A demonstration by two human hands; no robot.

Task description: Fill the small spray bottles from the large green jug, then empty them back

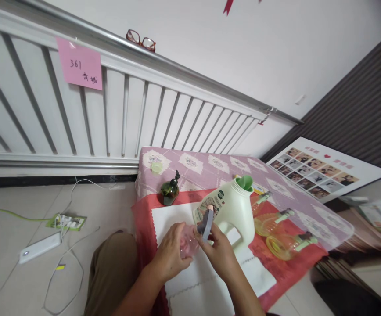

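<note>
My left hand [169, 254] is wrapped round a clear pink spray bottle [188, 244], held tilted over the white cloth [187, 285]. At the bottle's neck, my right hand [219, 253] has its fingers closed on the grey trigger spray head [205, 224]. Whether the head is fully seated on the neck is hidden by the fingers. Just behind my hands stands a large pale-green detergent jug [241, 215], uncapped, with a green funnel-like piece [245, 182] in its mouth. A dark green pump bottle [170, 192] is further left.
Several yellowish clear spray bottles [281, 245] lie at the right on a red cloth [296, 263]. A small pale green disc [156, 167] rests near the table's far left corner. A white radiator [118, 114] runs behind. On the floor are a power strip [67, 222] and cables.
</note>
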